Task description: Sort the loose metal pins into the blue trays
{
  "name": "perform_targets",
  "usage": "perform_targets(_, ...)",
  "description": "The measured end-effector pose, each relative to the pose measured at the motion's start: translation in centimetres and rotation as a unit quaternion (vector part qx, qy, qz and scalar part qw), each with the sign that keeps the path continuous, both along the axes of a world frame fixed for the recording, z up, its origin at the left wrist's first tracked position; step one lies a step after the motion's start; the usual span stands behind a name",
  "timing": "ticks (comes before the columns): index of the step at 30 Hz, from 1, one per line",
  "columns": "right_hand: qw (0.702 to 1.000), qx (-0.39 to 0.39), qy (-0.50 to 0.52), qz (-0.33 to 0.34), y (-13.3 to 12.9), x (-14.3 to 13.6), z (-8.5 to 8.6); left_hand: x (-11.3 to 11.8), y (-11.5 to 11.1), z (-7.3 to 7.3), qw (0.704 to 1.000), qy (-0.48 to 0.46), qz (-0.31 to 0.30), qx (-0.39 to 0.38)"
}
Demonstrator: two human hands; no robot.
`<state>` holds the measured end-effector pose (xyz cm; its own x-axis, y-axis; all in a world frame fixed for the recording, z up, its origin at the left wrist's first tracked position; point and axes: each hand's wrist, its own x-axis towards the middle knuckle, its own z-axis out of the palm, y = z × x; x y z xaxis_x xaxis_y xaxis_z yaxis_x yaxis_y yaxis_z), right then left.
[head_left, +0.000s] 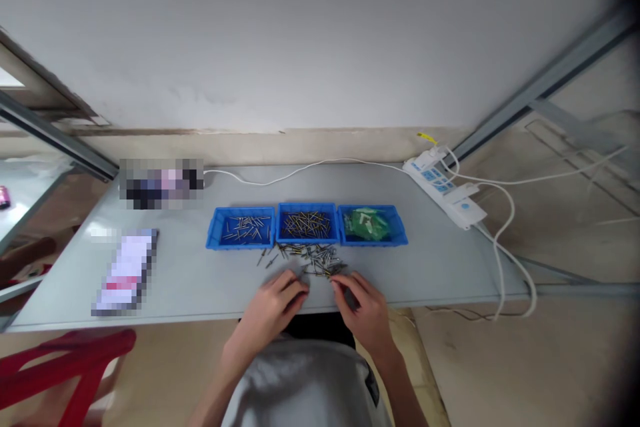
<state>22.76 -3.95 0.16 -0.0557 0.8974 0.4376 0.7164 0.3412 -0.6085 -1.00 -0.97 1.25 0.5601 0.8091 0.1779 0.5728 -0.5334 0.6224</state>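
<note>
Far L, a red frame [65, 355] stands by the grey table [430, 273]. On the tabletop's L end lies a flat slab [129, 267], too blurred to ID, long axis running away from the person & leaning R; behind it a dark-&-pale item [163, 185], also blurred.

Next, the L blue bin [215, 230] w/ thin silver pins [246, 228], mostly lying crosswise, some slanted. In front of the bins, the person's L hand [274, 299] is by the table edge, fingers curled in, thumb close to the index; can't tell from here if anything's btwn them. Just beyond it, a couple of loose pins [271, 261] slant, far ends to the R.

Mid blue bin [306, 240]: dark & brassy pins [306, 223], crisscrossed. Right in front of it, the main pile of loose pins [323, 255], axes every which way; a few at its near edge lie abt L–R. R hand [365, 307] is at that edge, thumb & index tips nearly together, other fingers bent; can't tell if a pin's in them.

Then the R blue bin [400, 233], w/ a green bundle [369, 223], & far R a white power strip [443, 190], angled, near end to the R.
</note>
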Motion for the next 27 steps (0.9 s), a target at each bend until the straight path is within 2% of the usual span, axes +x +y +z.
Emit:
perform_targets(4, 1.0, 0.002, 0.011, -0.002, -0.1, -0.4, -0.4, -0.7, -0.1, 0.5, 1.0, 0.003, -0.001, -0.024)
perform_targets(10, 0.999, 0.01, 0.028, 0.03, 1.0, -1.3, -0.4, -1.5, -0.7, 0.2, 0.999, 0.008, 0.009, -0.034)
perform_targets(14, 0.997, 0.006, 0.05, 0.063, 1.5, -2.5, -0.3, -1.2, -0.9, -0.4, 0.994, -0.096, 0.038, -0.041)
perform_targets(16, 0.994, -0.006, 0.069, 0.085, 1.7, -3.4, 0.0, -0.6, -0.9, -0.8, 0.975, -0.193, 0.092, -0.058)
perform_targets(18, 0.989, -0.018, 0.097, 0.109, 1.9, -4.4, 0.3, 0.2, -0.8, -1.3, 0.944, -0.276, 0.159, -0.081)
perform_targets(20, 0.985, -0.012, 0.123, 0.12, 2.2, -5.3, 0.4, 1.0, -0.5, -1.7, 0.922, -0.319, 0.201, -0.092)
perform_targets(24, 0.986, 0.013, 0.14, 0.092, 2.5, -6.2, 0.0, 1.9, 0.2, -2.2, 0.906, -0.35, 0.214, -0.104)
perform_targets(27, 0.987, 0.017, 0.139, 0.075, 2.5, -6.2, -0.4, 1.7, 0.4, -2.3, 0.897, -0.375, 0.197, -0.124)
